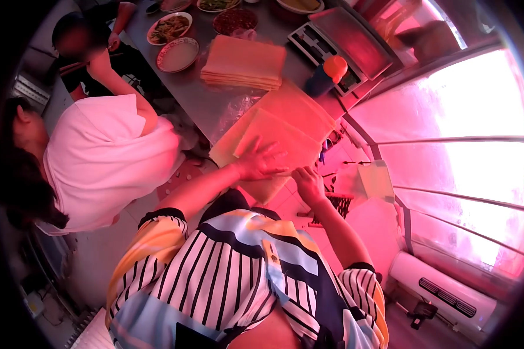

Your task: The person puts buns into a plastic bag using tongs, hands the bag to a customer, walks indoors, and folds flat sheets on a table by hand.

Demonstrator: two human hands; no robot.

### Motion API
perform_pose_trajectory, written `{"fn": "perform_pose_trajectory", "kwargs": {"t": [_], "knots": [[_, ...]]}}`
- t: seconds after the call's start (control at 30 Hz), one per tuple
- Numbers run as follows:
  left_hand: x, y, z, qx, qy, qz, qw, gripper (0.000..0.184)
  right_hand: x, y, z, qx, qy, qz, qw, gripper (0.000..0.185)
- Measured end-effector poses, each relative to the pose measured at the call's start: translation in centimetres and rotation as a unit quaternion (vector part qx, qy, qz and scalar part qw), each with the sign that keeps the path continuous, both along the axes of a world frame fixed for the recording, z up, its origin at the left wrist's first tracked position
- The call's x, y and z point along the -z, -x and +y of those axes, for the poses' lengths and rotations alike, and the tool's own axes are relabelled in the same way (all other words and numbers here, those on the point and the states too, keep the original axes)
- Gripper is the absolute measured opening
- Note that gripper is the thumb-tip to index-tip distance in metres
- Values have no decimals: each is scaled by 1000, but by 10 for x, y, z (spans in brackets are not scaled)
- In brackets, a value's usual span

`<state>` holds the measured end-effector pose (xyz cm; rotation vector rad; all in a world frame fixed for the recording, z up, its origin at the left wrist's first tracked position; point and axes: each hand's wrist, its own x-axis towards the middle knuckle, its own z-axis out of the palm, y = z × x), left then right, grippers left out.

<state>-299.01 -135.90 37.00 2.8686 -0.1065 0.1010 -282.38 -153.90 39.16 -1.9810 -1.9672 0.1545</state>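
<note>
Flat on a thin, yellowish food sheet (285,139) lies my left hand (261,160), its fingers spread. My right hand (310,184) is closed at the sheet's near right corner, with the fingertips pinching its edge. Beneath lies a larger reddish-lit sheet (308,107), and part of a sheet (265,189) hangs below the table's near edge. A thick stack of similar sheets (244,61) sits farther back on the table. Crumpled clear plastic (237,113) lies left of the sheets.
A dark blue bottle with an orange cap (334,70) stands right of the stack, near a scale (355,49). Bowls of food (169,28) and a pale bowl (177,54) are at the back left. A person in a white top (108,157) is on my left, with another person beyond.
</note>
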Motion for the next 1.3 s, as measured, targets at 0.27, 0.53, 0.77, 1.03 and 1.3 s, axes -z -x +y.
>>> {"fn": "perform_pose_trajectory", "kwargs": {"t": [0.27, 0.53, 0.77, 1.03, 1.3], "knots": [[-88, 26, 59, -162, 51, -110, 979, 10, -138, -56, 45, -13, -72, -18, 997, 23], [-180, -8, 167, -440, -96, -298, 842, 12, -212, -75, 190, 45, -193, 110, 974, 23], [-71, -11, 238, -525, 170, -268, 790, 29, -47, -81, 285, 46, -245, 66, 966, 18], [-18, -6, 243, -483, -114, -233, 836, 28, 0, -62, 286, 32, -183, 18, 982, 24], [-6, -19, 196, -452, -160, -75, 874, 37, 17, -51, 282, 28, -54, -73, 995, 28]]}}
